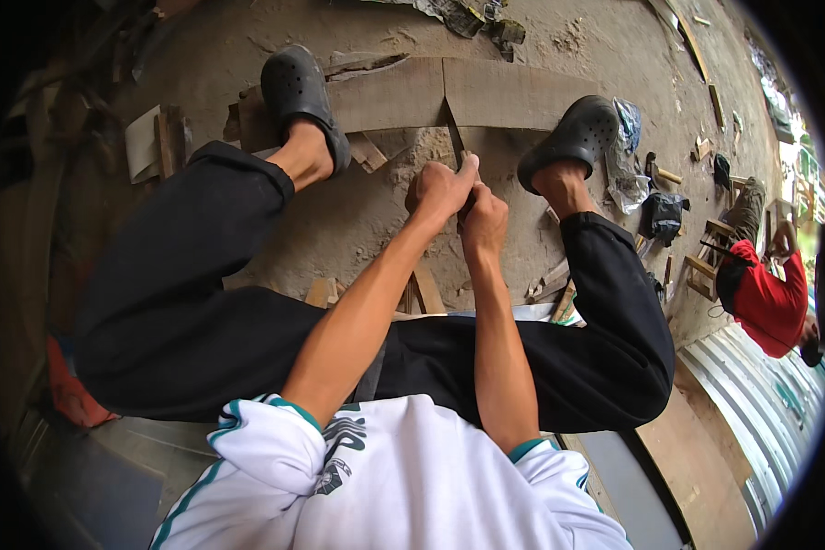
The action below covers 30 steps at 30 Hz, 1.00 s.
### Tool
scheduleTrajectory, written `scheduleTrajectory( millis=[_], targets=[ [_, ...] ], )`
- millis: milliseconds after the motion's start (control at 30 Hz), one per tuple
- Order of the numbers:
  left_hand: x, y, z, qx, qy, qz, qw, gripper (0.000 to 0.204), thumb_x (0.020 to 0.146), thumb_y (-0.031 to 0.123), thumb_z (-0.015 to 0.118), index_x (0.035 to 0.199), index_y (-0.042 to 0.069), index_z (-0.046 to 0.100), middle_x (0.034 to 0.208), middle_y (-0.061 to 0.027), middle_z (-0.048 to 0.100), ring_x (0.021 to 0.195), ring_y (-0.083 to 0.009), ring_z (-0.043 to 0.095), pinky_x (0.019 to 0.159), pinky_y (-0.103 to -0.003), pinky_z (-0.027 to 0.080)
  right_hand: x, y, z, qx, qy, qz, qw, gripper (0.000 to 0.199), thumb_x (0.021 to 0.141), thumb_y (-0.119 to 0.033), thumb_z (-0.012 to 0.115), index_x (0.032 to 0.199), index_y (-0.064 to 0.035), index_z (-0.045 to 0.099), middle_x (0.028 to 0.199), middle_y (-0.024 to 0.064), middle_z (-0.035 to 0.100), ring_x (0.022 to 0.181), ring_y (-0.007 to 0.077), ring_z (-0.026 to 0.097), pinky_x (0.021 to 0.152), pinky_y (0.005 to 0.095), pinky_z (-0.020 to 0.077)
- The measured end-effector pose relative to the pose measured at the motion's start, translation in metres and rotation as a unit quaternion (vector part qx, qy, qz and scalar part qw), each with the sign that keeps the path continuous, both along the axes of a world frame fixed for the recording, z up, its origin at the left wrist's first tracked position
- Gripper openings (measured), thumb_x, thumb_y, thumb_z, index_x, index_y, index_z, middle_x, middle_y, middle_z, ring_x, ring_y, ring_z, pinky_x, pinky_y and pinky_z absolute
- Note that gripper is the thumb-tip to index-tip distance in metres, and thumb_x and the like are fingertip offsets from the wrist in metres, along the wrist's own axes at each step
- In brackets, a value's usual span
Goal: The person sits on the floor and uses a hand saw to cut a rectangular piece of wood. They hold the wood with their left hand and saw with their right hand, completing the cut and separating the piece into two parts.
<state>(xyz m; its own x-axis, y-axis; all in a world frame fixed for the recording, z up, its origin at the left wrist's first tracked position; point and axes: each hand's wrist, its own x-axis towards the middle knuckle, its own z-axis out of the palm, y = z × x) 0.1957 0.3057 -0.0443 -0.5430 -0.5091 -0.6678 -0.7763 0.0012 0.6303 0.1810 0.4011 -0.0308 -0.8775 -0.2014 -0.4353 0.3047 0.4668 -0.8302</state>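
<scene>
A wide plank (513,94) lies across the ground, with a dark cut line running over it near the middle. My two feet, in dark clogs, press on its two ends. The narrow dark blade of a handsaw (455,137) meets the plank's near edge at that line and points back toward me. My left hand (442,191) and my right hand (484,223) are closed close together around the saw's near end. Their fingers hide the handle.
Wood offcuts (367,154) lie by my left foot. Beyond my right foot are crumpled clear plastic (625,165), a black bag (665,216) and a hammer (666,172). A person in red (768,298) sits at the far right, near corrugated metal sheeting (752,394).
</scene>
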Motion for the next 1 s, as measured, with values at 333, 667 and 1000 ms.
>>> scheduleTrajectory(
  millis=[333,667,1000],
  targets=[
    [0.028,0.036,0.036,0.111,0.004,-0.107,0.988,0.071,0.091,0.06,0.049,0.063,-0.002,0.07,0.056,-0.0157,0.065,0.057,-0.0248,0.068,0.06,-0.035,0.055,0.047,0.062,0.048,-0.044,-0.057,-0.071,0.995,0.037,0.096,-0.026,0.049,0.066,-0.0047,0.053,0.056,-0.001,0.043,0.047,0.0089,0.038,0.043,0.0252,0.0279],
    [-0.007,-0.087,0.058,0.1,-0.022,-0.167,0.981,0.069,0.089,0.067,0.051,0.083,0.003,0.074,0.069,-0.0099,0.07,0.061,-0.019,0.067,0.059,-0.035,0.053,0.061,0.049,0.084,0.025,-0.043,0.152,0.987,0.037,0.089,-0.035,0.072,0.083,-0.0015,0.06,0.063,0.004,0.056,0.059,0.0134,0.052,0.057,0.0312,0.0446],
    [-0.097,-0.203,-0.123,-0.476,0.033,-0.333,0.813,0.084,0.085,0.067,0.058,0.145,0.012,0.041,0.138,-0.022,0.051,0.131,-0.0387,0.046,0.107,-0.051,0.039,0.052,0.043,0.128,0.085,-0.04,0.096,0.991,0.036,0.09,-0.033,0.071,0.081,0.0,0.06,0.061,0.0088,0.058,0.055,0.0164,0.053,0.055,0.0327,0.0434]
  ],
)
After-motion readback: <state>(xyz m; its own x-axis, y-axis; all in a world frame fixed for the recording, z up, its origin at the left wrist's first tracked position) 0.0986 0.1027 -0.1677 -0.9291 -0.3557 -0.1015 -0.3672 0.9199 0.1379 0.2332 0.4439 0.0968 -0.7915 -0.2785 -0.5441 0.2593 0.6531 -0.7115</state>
